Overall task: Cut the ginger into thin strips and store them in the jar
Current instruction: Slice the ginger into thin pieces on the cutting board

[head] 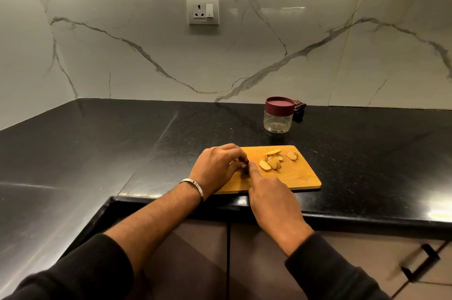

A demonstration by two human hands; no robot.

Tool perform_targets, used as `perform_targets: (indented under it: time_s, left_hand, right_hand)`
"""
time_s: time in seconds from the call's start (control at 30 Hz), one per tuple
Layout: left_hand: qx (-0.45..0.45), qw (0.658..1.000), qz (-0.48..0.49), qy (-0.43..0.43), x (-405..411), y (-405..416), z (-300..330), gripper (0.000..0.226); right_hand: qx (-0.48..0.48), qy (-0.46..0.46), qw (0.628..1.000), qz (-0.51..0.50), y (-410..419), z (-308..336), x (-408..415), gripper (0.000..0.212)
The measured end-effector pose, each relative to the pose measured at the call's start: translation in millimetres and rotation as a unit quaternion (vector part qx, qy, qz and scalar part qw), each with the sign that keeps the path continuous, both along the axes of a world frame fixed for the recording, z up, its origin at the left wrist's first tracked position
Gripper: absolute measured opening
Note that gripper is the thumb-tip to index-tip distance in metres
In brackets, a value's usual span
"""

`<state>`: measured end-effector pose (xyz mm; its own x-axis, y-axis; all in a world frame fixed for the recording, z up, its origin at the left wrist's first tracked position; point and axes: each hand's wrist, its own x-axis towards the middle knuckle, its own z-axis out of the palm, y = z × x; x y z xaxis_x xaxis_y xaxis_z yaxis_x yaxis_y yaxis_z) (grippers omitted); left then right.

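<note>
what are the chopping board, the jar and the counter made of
Chopping board: looks like wood or bamboo, honey-coloured with a smooth matt face. Jar: clear see-through body, glass or plastic, hard to tell which; its maroon lid looks like plastic. Counter: black polished stone, probably granite, speckled and reflecting light.

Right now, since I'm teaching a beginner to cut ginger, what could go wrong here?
The left hand pinches a small ginger piece right beside the right hand, whose blade is mostly hidden: fingertips could get nicked. The cutting board sits near the counter edge and could slip. The jar is still lidded.
</note>
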<state>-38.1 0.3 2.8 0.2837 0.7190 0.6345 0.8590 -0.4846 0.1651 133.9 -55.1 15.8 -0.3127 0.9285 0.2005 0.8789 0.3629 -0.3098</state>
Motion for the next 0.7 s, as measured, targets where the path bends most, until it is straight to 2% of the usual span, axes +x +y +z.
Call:
perform_targets:
  time_s: [0.43,0.7]
  left_hand:
    - [-0.002,1.000,0.004,-0.015,0,-1,-1,0.009]
    - [-0.004,1.000,0.001,-0.022,1,-2,0,0.009]
  right_hand:
    - [-0.014,-0.044,0.999,0.004,-14,-2,10,0.063]
    - [-0.022,-0.025,0.999,-0.001,-19,-8,12,0.062]
